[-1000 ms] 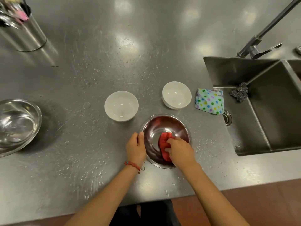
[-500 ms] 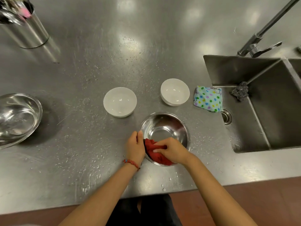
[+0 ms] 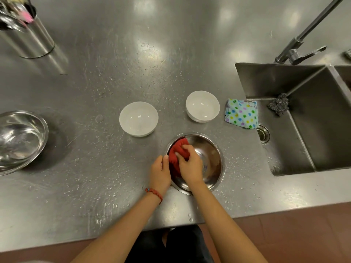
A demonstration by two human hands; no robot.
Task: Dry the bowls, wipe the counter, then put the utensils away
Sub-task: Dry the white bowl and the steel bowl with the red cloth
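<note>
Red cloth (image 3: 177, 151) moved from near rim to far-left wall of steel bowl (image 3: 210, 164) — R hand (image 3: 190, 164) pinching it. L hand (image 3: 159, 174) grips bowl rim, thumb inside.

Bright overhead lamps are glaring in soft white patches across the steel worktop (image 3: 114, 76), mostly beyond the white bowls (image 3: 138, 118). The left metal bowl (image 3: 20, 139) is casting a dark shadow rightward. Wide-angle distortion is bending the worktop's near edge; focus is staying sharp.
</note>
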